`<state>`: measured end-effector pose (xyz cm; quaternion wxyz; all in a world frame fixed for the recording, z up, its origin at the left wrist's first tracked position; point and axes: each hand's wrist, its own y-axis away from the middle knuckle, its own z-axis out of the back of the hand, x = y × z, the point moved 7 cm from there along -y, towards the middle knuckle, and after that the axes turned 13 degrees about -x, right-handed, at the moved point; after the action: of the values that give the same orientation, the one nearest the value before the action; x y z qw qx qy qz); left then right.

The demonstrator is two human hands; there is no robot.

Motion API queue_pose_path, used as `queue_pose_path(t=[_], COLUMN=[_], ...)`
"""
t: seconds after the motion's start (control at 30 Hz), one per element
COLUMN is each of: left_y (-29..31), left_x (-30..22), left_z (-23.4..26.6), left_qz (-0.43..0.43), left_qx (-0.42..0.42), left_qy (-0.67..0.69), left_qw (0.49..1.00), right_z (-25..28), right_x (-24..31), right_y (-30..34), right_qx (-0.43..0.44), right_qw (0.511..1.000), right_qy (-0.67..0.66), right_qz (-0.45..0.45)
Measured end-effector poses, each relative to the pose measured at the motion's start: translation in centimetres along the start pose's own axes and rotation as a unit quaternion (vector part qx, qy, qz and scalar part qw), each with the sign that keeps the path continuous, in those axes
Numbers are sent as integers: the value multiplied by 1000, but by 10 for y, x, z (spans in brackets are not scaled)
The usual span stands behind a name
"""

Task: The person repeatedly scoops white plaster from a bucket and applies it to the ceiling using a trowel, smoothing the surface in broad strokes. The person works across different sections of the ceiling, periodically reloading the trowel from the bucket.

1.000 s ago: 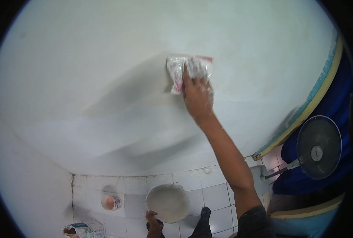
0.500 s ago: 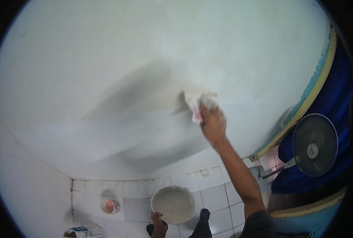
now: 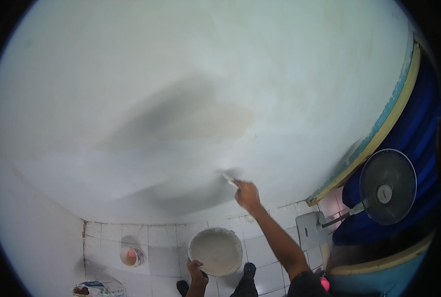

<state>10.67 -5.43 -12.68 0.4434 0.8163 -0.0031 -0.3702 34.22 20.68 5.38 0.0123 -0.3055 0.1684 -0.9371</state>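
Observation:
My right hand (image 3: 248,196) is closed on a thin white flat piece (image 3: 228,178), seen nearly edge-on beside the lower part of the pale wall (image 3: 300,89). Pink marks showed on its face a moment ago; whether it is stiff or soft, I cannot tell. With my left hand (image 3: 196,271) I grip the near left rim of a round tub (image 3: 216,251). Greyish-white paste fills the tub's inside and is smeared round its rim. Just above my right hand, a beige patch shows on the wall among the shadows.
A standing fan (image 3: 388,187) is at the right, before a blue curtain (image 3: 418,128) and a yellow-and-blue frame (image 3: 379,127). On the tiled floor (image 3: 163,257) are a small white bucket (image 3: 132,256) with something orange-pink inside and a bag (image 3: 99,288) at the lower left.
My right hand has come down the wall and slightly left, turning the white piece from face-on to nearly edge-on. My left hand still holds the tub. The view has shifted slightly.

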Motion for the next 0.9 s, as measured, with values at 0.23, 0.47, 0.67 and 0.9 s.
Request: queue_pose_path(t=[0.23,0.47,0.67,0.9], left_y=[14,21,34,44], left_x=[-23,-9,-21,-29], left_z=[-35,-69,-99,-107], left_qz=[-43,-38,-54,-33], left_qx=[32,81,87,80], left_qy=[-10,5,24,30], left_qw=[999,996,994,996], right_z=[29,18,29,77], right_x=[64,58,48,50], right_y=[149,178,162,114], right_qx=[230,247,175,174], right_qw=[973,965,982,912], right_qy=[-12,24,24,-320], right_qz=[-35,-88,-67,-189])
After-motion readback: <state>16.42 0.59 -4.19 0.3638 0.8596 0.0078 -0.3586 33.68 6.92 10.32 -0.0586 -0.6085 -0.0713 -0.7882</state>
